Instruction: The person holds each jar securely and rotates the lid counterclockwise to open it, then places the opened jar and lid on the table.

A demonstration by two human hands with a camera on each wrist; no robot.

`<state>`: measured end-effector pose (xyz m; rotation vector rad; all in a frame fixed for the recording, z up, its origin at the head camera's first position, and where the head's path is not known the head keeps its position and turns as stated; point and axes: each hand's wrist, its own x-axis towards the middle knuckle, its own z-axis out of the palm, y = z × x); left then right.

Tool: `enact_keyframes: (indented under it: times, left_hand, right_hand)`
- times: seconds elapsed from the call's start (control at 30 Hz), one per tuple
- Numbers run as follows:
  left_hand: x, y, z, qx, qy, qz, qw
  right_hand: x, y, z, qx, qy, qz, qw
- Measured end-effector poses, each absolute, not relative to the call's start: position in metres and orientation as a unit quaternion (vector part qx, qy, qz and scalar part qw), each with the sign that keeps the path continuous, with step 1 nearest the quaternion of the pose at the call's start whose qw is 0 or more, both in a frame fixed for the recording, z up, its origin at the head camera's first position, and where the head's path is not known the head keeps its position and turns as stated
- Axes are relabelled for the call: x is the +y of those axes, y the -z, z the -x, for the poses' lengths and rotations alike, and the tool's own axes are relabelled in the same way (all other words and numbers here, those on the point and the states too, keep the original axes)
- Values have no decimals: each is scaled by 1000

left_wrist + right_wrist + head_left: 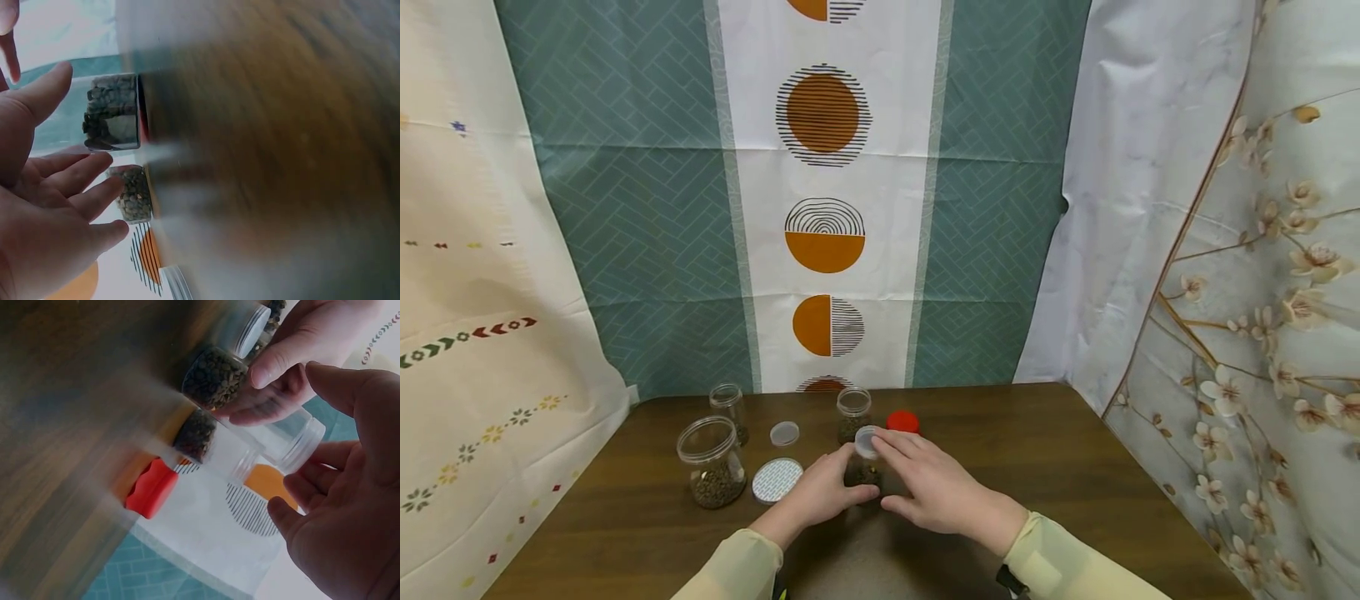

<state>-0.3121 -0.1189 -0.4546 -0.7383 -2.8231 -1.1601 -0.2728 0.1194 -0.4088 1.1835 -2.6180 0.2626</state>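
A clear jar (865, 477) with small dark granules in its bottom stands on the table between my hands. My left hand (822, 493) holds it, thumb on the near side and fingers on the far side. At its top is a translucent lid (866, 442), which the fingers of my right hand (936, 483) touch; the right thumb is apart from it. In the right wrist view my right hand (350, 506) has its fingers along the lid (306, 447), and the left hand (294, 362) is around the jar (215, 378). The left wrist view shows the jar's filled bottom (112, 112) beyond the thumb.
Behind stands an open jar (853, 404) of granules beside a red lid (902, 422). To the left are a large open jar (715, 479), a slimmer jar (727, 404), a small clear lid (784, 433) and a white patterned lid (777, 481). Fabric hangs along the wooden table's (1037, 467) back edge.
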Motion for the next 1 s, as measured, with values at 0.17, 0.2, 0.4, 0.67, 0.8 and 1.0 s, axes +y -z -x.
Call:
enact_keyframes:
  times: [0.17,0.2,0.4,0.67,0.8,1.0]
  left_hand:
    - [-116,455,313,-898,372,236,-1]
    - [-116,455,313,-898,370,238,1]
    - [-113,455,313,-902,354,247,17]
    - [-120,467,320,-905,335,258,41]
    - [-124,469,322,-911,319,258,45]
    - [-122,454,309,-921,299,247,43]
  right_hand:
    - [123,410,268,-903,-122,-395,118]
    - [124,411,267,-903,-125,-393,119]
    - [127,414,264,-905,-136,-384,122]
    - [129,415,263,-912,-183,-358,82]
    - [130,416,263,-916,-209,-338,55]
    - [129,411,269,-917,-226,-324,56]
